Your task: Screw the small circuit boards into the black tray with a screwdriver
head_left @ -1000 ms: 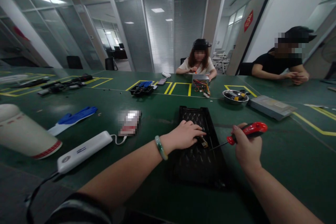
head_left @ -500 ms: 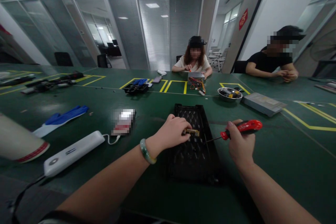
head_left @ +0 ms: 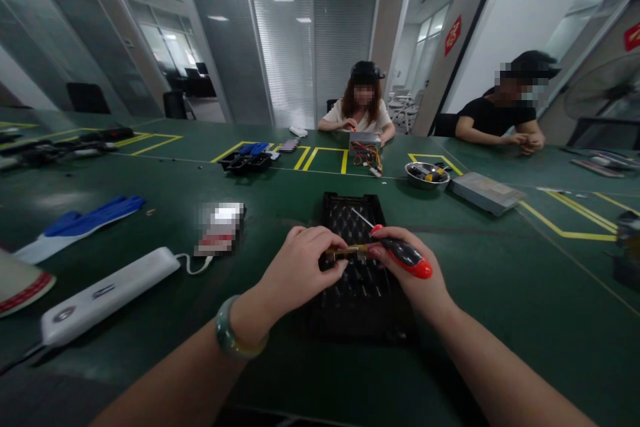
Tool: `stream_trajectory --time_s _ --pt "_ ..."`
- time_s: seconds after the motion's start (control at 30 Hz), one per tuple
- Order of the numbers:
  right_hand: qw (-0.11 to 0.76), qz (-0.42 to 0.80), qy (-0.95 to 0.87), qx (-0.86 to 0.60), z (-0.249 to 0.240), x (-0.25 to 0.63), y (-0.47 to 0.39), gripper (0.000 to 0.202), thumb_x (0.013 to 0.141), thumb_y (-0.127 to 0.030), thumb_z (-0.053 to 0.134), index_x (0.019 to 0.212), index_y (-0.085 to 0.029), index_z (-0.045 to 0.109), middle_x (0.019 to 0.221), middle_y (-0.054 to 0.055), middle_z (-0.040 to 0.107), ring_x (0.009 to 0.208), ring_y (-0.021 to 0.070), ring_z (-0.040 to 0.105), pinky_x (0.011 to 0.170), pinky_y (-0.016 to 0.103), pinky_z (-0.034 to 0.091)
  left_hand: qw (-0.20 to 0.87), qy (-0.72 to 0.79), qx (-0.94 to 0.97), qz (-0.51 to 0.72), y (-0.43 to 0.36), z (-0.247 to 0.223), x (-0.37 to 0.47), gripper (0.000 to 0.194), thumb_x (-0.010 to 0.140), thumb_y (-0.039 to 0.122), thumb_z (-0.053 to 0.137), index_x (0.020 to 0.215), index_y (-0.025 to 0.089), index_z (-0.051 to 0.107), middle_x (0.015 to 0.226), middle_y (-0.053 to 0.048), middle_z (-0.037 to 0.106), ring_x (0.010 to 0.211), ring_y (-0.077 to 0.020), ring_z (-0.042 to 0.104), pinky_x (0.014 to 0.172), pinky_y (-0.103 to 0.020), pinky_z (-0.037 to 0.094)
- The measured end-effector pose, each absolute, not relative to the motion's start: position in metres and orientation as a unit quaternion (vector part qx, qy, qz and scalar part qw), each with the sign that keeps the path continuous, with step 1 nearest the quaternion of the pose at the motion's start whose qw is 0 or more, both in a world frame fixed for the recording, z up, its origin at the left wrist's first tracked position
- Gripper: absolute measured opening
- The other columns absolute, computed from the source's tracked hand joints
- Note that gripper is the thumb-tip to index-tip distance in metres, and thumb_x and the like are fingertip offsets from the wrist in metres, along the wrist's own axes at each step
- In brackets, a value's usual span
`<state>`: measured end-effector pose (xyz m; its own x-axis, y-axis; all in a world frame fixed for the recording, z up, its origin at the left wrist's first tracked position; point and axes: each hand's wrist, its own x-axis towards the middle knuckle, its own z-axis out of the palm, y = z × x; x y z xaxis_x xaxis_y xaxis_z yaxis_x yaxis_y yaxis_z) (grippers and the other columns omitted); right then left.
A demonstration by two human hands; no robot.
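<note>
Slim amber-coloured strip-shaped part (head_left: 351,251) was up in the fingers over a long black plastic tray (head_left: 345,307) with a patterned floor, which lay at twelve o'clock. From where I stood, the job looked midway: the piece was in hand and not yet set down, though how much was left I could not tell. The bare left hand (head_left: 300,270) pinched its nine o'clock end narrowly between thumb and fingers. The bare right hand (head_left: 423,290) curled around a red-and-black screwdriver (head_left: 407,255), shaft toward ten o'clock, fingertips at the piece's three o'clock end, contact unclear
</note>
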<state>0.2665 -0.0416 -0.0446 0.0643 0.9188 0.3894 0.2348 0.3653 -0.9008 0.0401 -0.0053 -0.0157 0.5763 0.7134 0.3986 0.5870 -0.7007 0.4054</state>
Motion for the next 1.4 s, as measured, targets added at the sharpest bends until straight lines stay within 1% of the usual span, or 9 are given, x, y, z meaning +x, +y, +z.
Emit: stream_trajectory --time_s 0.13,0.3,0.4,0.53,0.63,0.83,0.93,1.17,1.4 --pt "0.543 0.301 -0.626 -0.472 -0.046 0.265 -0.041 0.021 0.086 -0.033 0.074 0.104 -0.026 0.068 0.106 0.001 0.069 0.086 0.0156 0.069 0.080 0.029 0.058 0.140 0.348 0.884 0.280 -0.007 -0.020 0.042 0.016 0.086 0.023 0.068 0.102 0.023 0.065 0.103 0.002 0.069 0.099 -0.0187 0.062 0.091 -0.037 0.040" --pt "0.546 0.310 -0.623 -0.468 -0.046 0.265 -0.042 0.019 0.087 -0.030 0.072 0.105 -0.027 0.066 0.098 -0.001 0.067 0.077 0.0122 0.067 0.072 0.026 0.056 0.255 0.331 0.871 0.258 -0.008 -0.022 0.043 0.018 0.092 0.036 0.066 0.105 0.024 0.067 0.102 0.001 0.068 0.095 -0.0160 0.063 0.087 -0.032 0.046" --pt "0.544 0.313 -0.625 -0.464 -0.044 0.261 -0.047 0.019 0.088 -0.029 0.072 0.106 -0.027 0.065 0.098 -0.002 0.067 0.079 0.0119 0.066 0.074 0.026 0.055 0.283 0.345 0.854 0.267 -0.009 -0.021 0.040 0.012 0.095 0.033 0.063 0.100 0.024 0.070 0.099 0.002 0.069 0.093 -0.0142 0.064 0.085 -0.029 0.047" --pt "0.542 0.309 -0.630 -0.462 -0.043 0.254 -0.053 0.017 0.086 -0.026 0.074 0.102 -0.027 0.068 0.100 -0.001 0.068 0.084 0.0120 0.067 0.079 0.025 0.055 0.286 0.362 0.848 0.260 -0.010 -0.017 0.039 0.010 0.091 0.029 0.065 0.091 0.021 0.070 0.091 0.002 0.070 0.085 -0.0135 0.064 0.078 -0.027 0.048" --pt "0.560 0.311 -0.608 -0.469 -0.044 0.255 -0.052 0.019 0.087 -0.029 0.073 0.105 -0.026 0.066 0.101 0.000 0.069 0.085 0.0139 0.070 0.080 0.027 0.059 0.267 0.364 0.860 0.236 -0.013 -0.015 0.038 0.006 0.086 0.026 0.066 0.085 0.020 0.070 0.086 0.002 0.070 0.080 -0.0133 0.064 0.076 -0.027 0.046" --pt "0.605 0.307 -0.554 -0.482 -0.043 0.265 -0.039 0.021 0.087 -0.032 0.074 0.104 -0.024 0.063 0.093 -0.001 0.069 0.075 0.0134 0.073 0.070 0.025 0.062 0.227 0.305 0.916 0.124 -0.028 -0.019 0.040 0.006 0.082 0.024 0.065 0.077 0.021 0.069 0.077 0.004 0.069 0.072 -0.0135 0.062 0.073 -0.030 0.043" --pt "0.609 0.309 -0.554 -0.477 -0.043 0.266 -0.037 0.022 0.086 -0.032 0.075 0.103 -0.024 0.064 0.095 0.000 0.069 0.075 0.0131 0.073 0.070 0.024 0.062 0.206 0.302 0.925 0.100 -0.035 -0.024 0.042 0.005 0.081 0.021 0.065 0.076 0.021 0.068 0.077 0.005 0.069 0.073 -0.0144 0.063 0.075 -0.032 0.042" --pt "0.561 0.331 -0.609 -0.451 -0.044 0.265 -0.044 0.020 0.088 -0.029 0.072 0.105 -0.024 0.064 0.094 0.000 0.069 0.077 0.0137 0.073 0.075 0.026 0.062 0.192 0.288 0.935 0.073 -0.034 -0.030 0.044 0.007 0.085 0.022 0.064 0.082 0.023 0.070 0.082 0.004 0.072 0.079 -0.0162 0.065 0.078 -0.033 0.043" --pt "0.492 0.331 -0.682 -0.428 -0.039 0.269 -0.048 0.021 0.089 -0.024 0.071 0.108 -0.027 0.065 0.107 -0.001 0.067 0.089 0.0129 0.071 0.086 0.026 0.058 0.203 0.281 0.936 0.060 -0.032 -0.036 0.045 0.008 0.086 0.022 0.064 0.085 0.022 0.072 0.084 0.003 0.072 0.078 -0.0156 0.066 0.076 -0.030 0.046"
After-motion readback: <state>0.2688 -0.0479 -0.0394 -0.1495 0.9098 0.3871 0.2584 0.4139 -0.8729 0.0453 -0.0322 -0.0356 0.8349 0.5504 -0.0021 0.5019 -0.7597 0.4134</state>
